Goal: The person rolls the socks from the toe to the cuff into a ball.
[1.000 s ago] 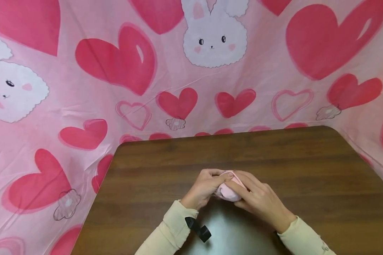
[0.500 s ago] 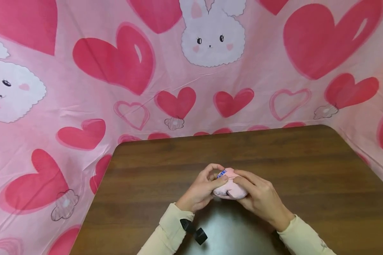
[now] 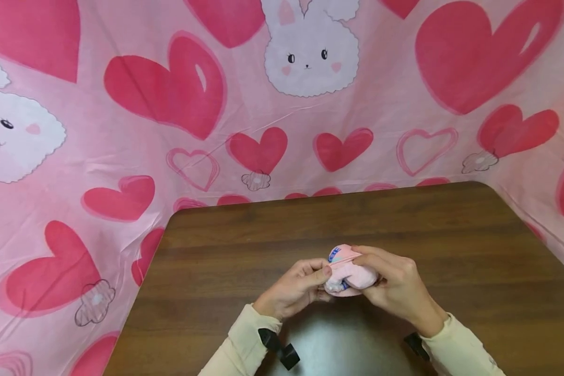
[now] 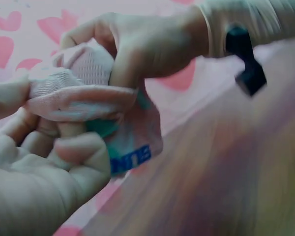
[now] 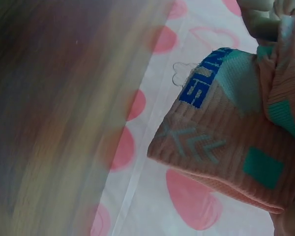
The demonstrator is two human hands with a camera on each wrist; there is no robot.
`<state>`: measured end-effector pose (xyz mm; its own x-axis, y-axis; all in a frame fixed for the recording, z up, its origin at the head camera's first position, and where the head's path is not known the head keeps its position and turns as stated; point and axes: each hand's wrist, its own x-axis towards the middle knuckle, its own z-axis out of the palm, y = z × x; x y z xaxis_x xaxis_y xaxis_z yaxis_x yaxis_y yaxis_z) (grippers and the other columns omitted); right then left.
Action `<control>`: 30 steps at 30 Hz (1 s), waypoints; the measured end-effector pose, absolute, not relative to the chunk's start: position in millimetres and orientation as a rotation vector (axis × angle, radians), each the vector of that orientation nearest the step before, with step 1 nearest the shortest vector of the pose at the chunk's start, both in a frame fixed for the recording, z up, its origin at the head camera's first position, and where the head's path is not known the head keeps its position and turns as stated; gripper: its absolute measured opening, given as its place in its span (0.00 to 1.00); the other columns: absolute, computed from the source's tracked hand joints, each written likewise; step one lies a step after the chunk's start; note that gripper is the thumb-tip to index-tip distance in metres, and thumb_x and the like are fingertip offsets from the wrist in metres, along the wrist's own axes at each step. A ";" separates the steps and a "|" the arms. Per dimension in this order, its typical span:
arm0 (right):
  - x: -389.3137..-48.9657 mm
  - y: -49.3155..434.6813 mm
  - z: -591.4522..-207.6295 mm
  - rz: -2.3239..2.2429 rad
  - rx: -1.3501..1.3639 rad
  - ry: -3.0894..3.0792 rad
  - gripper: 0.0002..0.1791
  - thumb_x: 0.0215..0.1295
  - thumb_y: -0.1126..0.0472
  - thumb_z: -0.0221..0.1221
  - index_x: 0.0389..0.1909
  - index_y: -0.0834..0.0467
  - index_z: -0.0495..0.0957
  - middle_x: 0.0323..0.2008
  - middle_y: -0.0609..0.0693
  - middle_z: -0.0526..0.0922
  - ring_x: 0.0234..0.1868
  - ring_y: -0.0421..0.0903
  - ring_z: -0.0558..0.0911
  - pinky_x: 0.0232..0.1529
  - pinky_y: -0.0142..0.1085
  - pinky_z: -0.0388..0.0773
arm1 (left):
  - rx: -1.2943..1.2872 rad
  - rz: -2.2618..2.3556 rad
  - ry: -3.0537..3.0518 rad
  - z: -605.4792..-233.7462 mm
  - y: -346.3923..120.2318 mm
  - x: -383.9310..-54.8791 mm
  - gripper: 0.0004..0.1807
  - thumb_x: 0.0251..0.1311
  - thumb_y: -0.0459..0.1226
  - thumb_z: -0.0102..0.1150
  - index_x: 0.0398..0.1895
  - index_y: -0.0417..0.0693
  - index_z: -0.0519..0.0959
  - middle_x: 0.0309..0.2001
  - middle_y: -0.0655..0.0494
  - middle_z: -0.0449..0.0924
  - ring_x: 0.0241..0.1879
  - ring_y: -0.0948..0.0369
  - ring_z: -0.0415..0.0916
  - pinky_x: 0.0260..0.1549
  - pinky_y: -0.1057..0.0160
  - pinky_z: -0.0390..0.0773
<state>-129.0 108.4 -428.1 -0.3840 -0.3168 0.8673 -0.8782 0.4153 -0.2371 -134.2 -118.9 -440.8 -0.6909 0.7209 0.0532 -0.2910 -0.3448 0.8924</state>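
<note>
A pink sock (image 3: 357, 275), bunched into a thick bundle, is held between both hands over the table. Its ribbed cuff (image 5: 216, 147) carries blue lettering, pale chevrons and a green square. My left hand (image 3: 293, 290) pinches the bundle's left side, thumb on top. On the other side my right hand (image 3: 401, 279) grips it with thumb and fingers. In the left wrist view, a stretched pink fold (image 4: 78, 104) runs between the two hands, and the lettered part hangs below the right hand (image 4: 152, 46). Part of the bundle is hidden behind the fingers.
A dark wooden table (image 3: 244, 235) with rounded far corners lies beneath the hands. Behind it and at both sides hangs a pink cloth (image 3: 192, 104) with hearts and rabbits. Each wrist wears a black strap (image 3: 279, 350) over a cream sleeve.
The bundled sock has turned and shifted slightly right, bringing its blue lettering into view on top. My right hand has moved right with it, and the left hand's fingers have changed their hold.
</note>
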 end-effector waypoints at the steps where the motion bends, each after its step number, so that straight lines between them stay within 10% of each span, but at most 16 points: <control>1: -129.0 108.5 -427.6 0.936 1.013 -1.904 0.15 0.66 0.50 0.60 0.33 0.59 0.83 0.41 0.59 0.87 0.34 0.53 0.87 0.51 0.27 0.76 | 0.603 2.110 1.204 -441.4 -117.3 -133.2 0.08 0.71 0.46 0.57 0.37 0.54 0.80 0.35 0.63 0.79 0.36 0.66 0.75 0.38 0.66 0.75; 7: -129.3 109.5 -430.0 0.969 0.990 -1.936 0.14 0.63 0.52 0.59 0.34 0.58 0.85 0.42 0.59 0.87 0.36 0.55 0.87 0.54 0.27 0.74 | 0.553 2.309 1.163 -447.3 -108.8 -126.7 0.08 0.71 0.46 0.56 0.33 0.57 0.80 0.33 0.66 0.75 0.39 0.66 0.67 0.40 0.64 0.62; 14: -130.2 111.1 -431.6 1.035 0.982 -1.971 0.20 0.62 0.44 0.65 0.37 0.59 0.85 0.43 0.58 0.87 0.38 0.54 0.87 0.55 0.26 0.73 | 0.437 2.447 1.160 -448.0 -102.0 -131.8 0.16 0.79 0.36 0.43 0.37 0.48 0.83 0.37 0.59 0.81 0.40 0.66 0.75 0.44 0.68 0.74; 21: -118.9 111.9 -436.1 1.449 0.827 -2.014 0.33 0.23 0.77 0.82 0.39 0.59 0.84 0.40 0.56 0.87 0.41 0.44 0.86 0.44 0.26 0.79 | 0.378 2.318 1.643 -445.8 -99.0 -145.6 0.16 0.76 0.39 0.51 0.35 0.37 0.82 0.28 0.57 0.81 0.27 0.65 0.75 0.29 0.69 0.77; 30: -110.9 102.0 -445.4 2.218 0.698 -1.625 0.30 0.29 0.94 0.61 0.41 0.75 0.78 0.41 0.55 0.87 0.40 0.43 0.85 0.36 0.33 0.83 | 0.309 2.323 1.614 -443.4 -95.5 -155.3 0.16 0.74 0.41 0.55 0.27 0.46 0.83 0.25 0.57 0.83 0.24 0.66 0.77 0.27 0.70 0.78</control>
